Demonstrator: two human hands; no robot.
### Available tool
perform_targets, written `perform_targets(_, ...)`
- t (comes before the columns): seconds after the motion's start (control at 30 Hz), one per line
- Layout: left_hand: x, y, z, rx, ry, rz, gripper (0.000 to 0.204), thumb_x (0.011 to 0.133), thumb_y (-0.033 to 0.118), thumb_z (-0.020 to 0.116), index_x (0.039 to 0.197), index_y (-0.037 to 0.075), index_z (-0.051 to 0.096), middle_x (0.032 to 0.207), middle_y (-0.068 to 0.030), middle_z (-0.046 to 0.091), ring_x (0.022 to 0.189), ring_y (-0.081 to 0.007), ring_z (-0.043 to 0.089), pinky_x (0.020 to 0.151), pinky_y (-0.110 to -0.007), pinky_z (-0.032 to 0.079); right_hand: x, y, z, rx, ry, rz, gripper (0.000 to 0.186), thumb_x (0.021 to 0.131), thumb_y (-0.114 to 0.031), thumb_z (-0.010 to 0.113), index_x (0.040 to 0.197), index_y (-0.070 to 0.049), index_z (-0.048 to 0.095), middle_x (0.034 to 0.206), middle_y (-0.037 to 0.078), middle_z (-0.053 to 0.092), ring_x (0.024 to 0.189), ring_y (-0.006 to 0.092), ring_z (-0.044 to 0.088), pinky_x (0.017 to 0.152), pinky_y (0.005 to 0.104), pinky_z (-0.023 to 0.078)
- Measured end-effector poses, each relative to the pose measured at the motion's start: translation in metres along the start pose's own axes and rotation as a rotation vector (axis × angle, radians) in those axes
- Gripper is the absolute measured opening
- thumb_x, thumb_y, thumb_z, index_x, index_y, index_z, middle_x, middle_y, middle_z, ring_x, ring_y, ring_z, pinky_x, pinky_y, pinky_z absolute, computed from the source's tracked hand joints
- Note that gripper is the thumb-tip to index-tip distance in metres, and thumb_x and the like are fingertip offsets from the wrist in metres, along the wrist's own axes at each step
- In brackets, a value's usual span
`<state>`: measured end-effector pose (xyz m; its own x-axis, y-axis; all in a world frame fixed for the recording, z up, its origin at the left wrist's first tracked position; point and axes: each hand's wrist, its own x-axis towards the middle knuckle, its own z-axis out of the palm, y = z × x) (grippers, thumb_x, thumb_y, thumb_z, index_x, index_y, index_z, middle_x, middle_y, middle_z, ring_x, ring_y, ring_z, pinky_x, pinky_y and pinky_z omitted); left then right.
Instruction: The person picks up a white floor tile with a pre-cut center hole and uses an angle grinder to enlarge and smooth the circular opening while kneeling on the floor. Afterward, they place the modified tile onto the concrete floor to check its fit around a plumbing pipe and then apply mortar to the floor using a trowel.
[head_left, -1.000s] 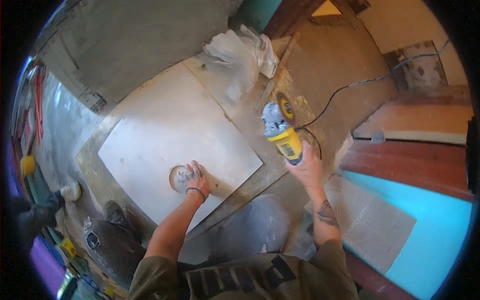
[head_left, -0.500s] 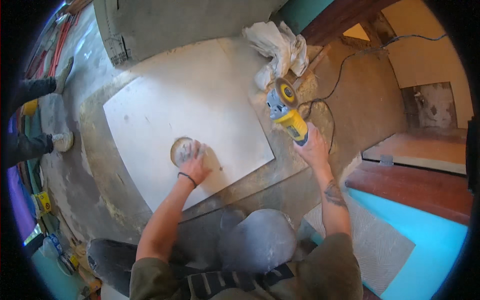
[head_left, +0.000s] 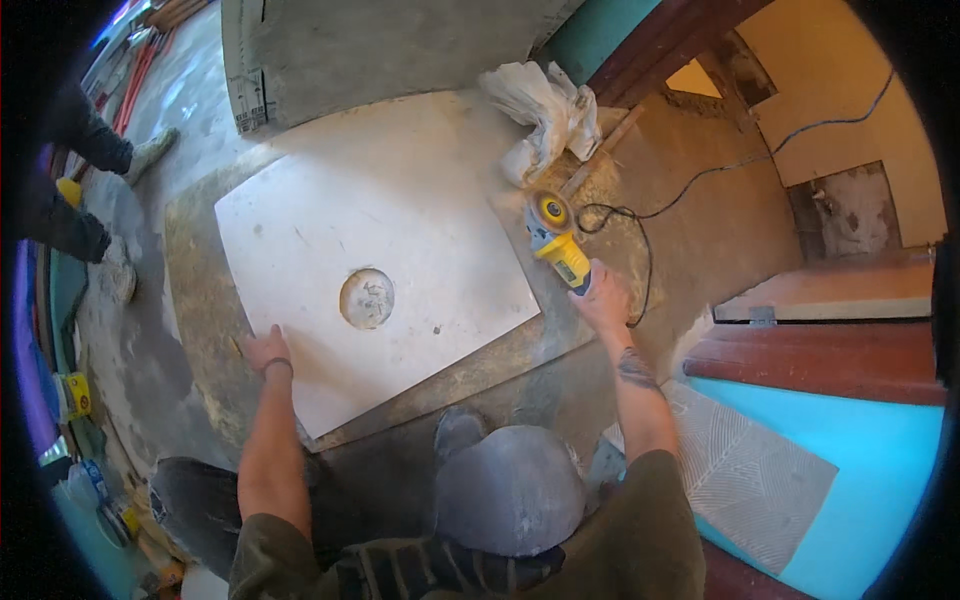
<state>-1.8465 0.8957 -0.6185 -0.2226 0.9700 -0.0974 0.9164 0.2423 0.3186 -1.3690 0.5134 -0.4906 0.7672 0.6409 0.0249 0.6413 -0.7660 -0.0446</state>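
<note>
My right hand (head_left: 601,300) grips a yellow-and-grey angle grinder (head_left: 557,242) just beyond the right edge of a large white tile (head_left: 420,250); its disc faces upward and a black cord trails from it. My left hand (head_left: 268,350) is at the tile's left edge, fingers closed on it. A round cut-out (head_left: 366,298) sits near the tile's middle. The tile lies on a larger dusty board (head_left: 200,290). Crumpled white sacking (head_left: 535,125) lies beyond it.
At left stand another person's legs (head_left: 85,225), near red rods (head_left: 145,75) and scattered supplies. A grey slab (head_left: 390,45) stands at the back. On the right are a wooden door frame (head_left: 800,355), ridged tile (head_left: 755,470), bright blue surface (head_left: 880,450) and the black cord (head_left: 725,170).
My left hand has moved from the round cut-out to the tile's left edge. The grinder is still in my right hand, slightly lower than half a second ago.
</note>
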Motion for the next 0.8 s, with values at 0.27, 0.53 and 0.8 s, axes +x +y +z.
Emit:
perform_targets(0.27, -0.034, 0.008, 0.003, -0.010, -0.112, 0.020, 0.077, 0.086, 0.044, 0.064, 0.138, -0.007, 0.040, 0.146, -0.0261, 0.038, 0.136, -0.0376, 0.037, 0.111, -0.045, 0.033, -0.001, 0.012, 0.034, 0.092, -0.105, 0.134, 0.076, 0.068, -0.038, 0.082, 0.129, -0.008, 0.047, 0.114, 0.019, 0.060, 0.108, 0.0396, 0.056, 0.086, 0.0488, 0.048)
perform_targets(0.53, 0.051, 0.104, -0.109, -1.238, 0.072, 0.143, 0.053, 0.088, 0.015, 0.065, 0.134, -0.003, 0.045, 0.129, -0.0182, 0.056, 0.116, -0.0300, 0.056, 0.097, -0.039, 0.045, -0.014, -0.008, 0.074, 0.205, 0.188, -0.027, 0.077, 0.070, -0.038, 0.081, 0.130, -0.005, 0.048, 0.114, 0.020, 0.058, 0.109, 0.0406, 0.053, 0.090, 0.0474, 0.045)
perform_targets(0.8, -0.095, 0.261, -0.341, -1.814, -0.962, 1.541, 0.045, 0.092, 0.028, 0.058, 0.132, 0.009, 0.048, 0.113, -0.0060, 0.057, 0.102, -0.0202, 0.054, 0.100, -0.042, 0.035, -0.019, 0.022, 0.051, 0.280, 0.158, 0.116, 0.071, 0.071, -0.035, 0.081, 0.129, -0.007, 0.050, 0.114, 0.019, 0.061, 0.108, 0.0382, 0.057, 0.090, 0.0457, 0.046)
